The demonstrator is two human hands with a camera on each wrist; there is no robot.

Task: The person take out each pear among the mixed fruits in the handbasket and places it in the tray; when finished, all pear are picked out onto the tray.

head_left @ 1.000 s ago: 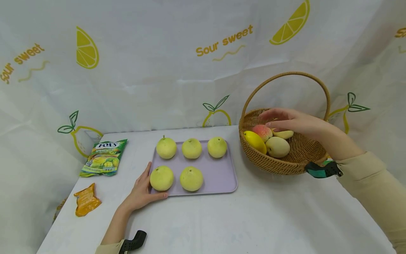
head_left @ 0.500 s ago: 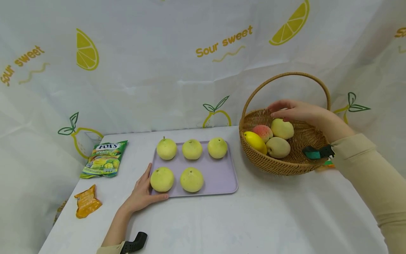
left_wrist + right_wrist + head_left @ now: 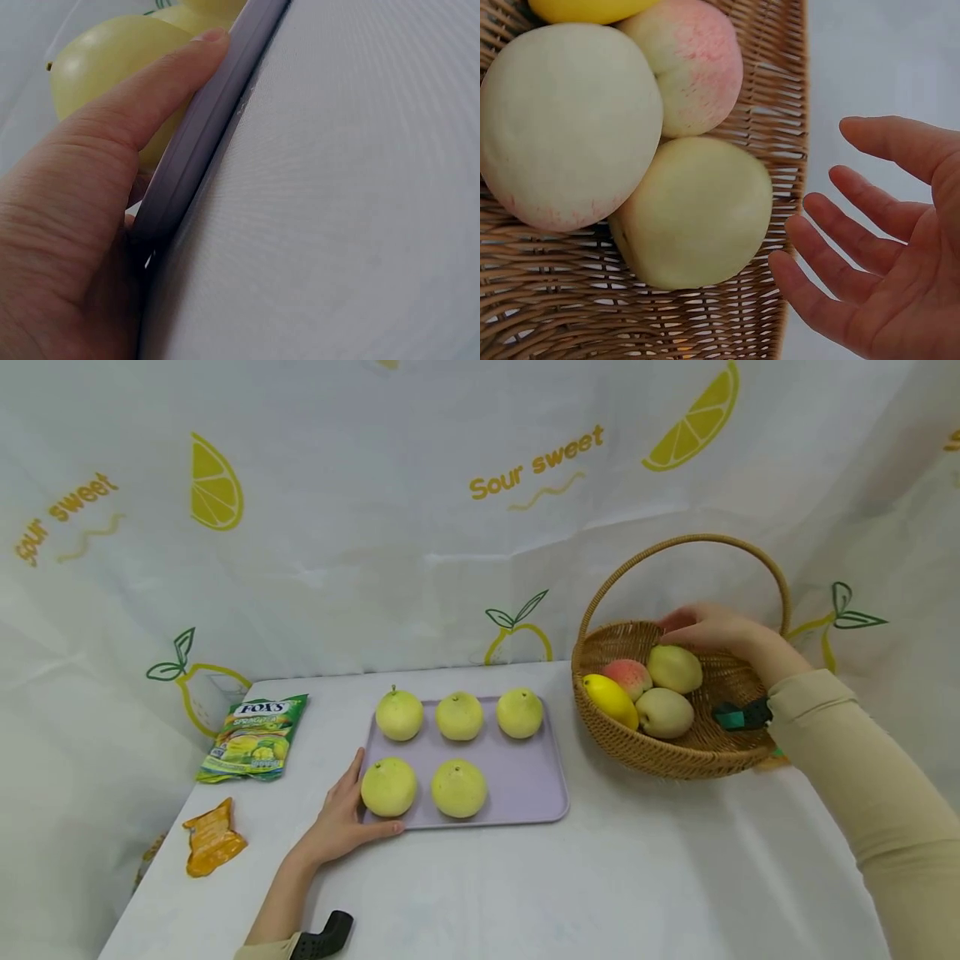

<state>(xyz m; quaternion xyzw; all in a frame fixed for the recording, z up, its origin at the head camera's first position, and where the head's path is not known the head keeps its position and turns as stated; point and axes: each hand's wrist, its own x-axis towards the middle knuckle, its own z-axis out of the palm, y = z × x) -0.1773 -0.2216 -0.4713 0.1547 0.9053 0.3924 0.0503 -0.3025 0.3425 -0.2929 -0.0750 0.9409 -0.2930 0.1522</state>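
My left hand (image 3: pixel 337 822) holds the near left corner of a lilac tray (image 3: pixel 517 781), thumb along its front rim and fingers along its left side. Several round pale yellow-green fruits with short stems, such as one (image 3: pixel 459 788), sit on the tray. My right hand (image 3: pixel 712 628) hangs above the far rim of a wicker basket (image 3: pixel 675 764). In the right wrist view its fingers (image 3: pixel 847 240) are loosely bent, holding nothing, beside a pale green fruit (image 3: pixel 697 214) in the basket. A peach (image 3: pixel 627 677), a lemon (image 3: pixel 610 700) and a cream-coloured fruit (image 3: pixel 664 713) lie with it.
The basket's tall arched handle (image 3: pixel 693 538) rises beside my right forearm. At the left lie a green candy bag (image 3: pixel 253 739) and a small orange packet (image 3: pixel 213 839). A printed white cloth (image 3: pixel 360 568) hangs behind the table. Something orange and green (image 3: pixel 774 762) peeks out behind the basket.
My right hand has drawn back from over the fruit towards the basket's far right, uncovering the pale green fruit. My left hand stays at the tray corner. The head view has shifted slightly.
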